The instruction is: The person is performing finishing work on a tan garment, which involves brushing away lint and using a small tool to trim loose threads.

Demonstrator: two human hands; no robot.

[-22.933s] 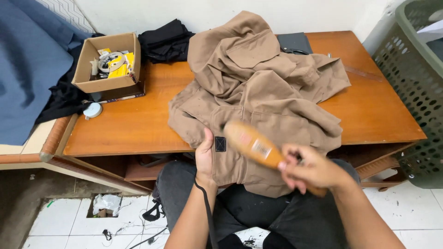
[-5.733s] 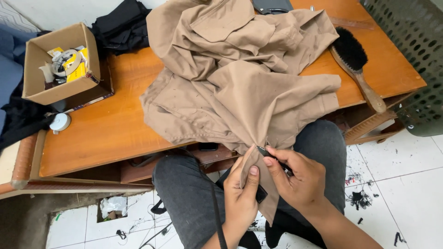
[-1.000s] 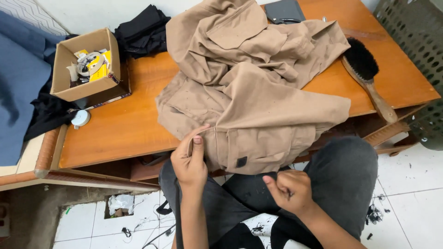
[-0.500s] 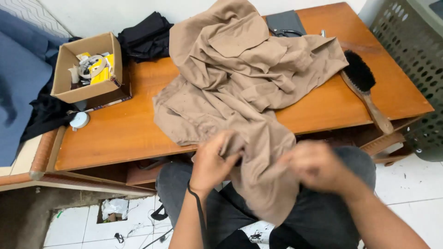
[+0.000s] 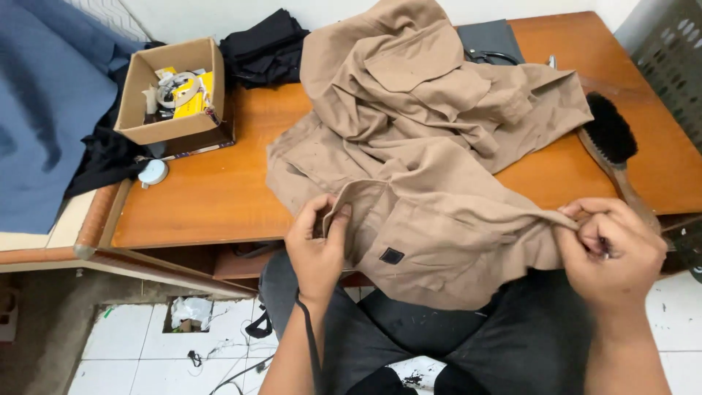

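One tan work shirt (image 5: pixel 431 168) lies heaped on the wooden counter (image 5: pixel 212 197), its near hem hanging off the near edge over the person's dark-trousered lap. One small dark square patch (image 5: pixel 391 255) shows on the hanging part. Two hands are on it. The left hand (image 5: pixel 318 245) pinches a fold of the hem at the near edge, fingers (image 5: pixel 341 219) curled narrow over the cloth with the thumb behind. The right hand (image 5: pixel 610 249) is closed around a bunched corner of the same shirt at the near right, and the fabric is drawn taut between the two.

One wooden-handled brush (image 5: pixel 613 146) with black bristles lies on the right of the counter, just beside the shirt. One open cardboard box (image 5: pixel 175 99) of small items stands at the far left, with one pile of black cloth (image 5: pixel 263 44) beside it and one small round white thing (image 5: pixel 153 172) near the left edge. One blue fabric (image 5: pixel 44 110) covers the far left. A dark flat case (image 5: pixel 490 36) lies at the far side, partly under the shirt.

Half a second ago both hands were close together, blurred, gathering the hanging hem; now they are well apart, with the hem spread wide between them.
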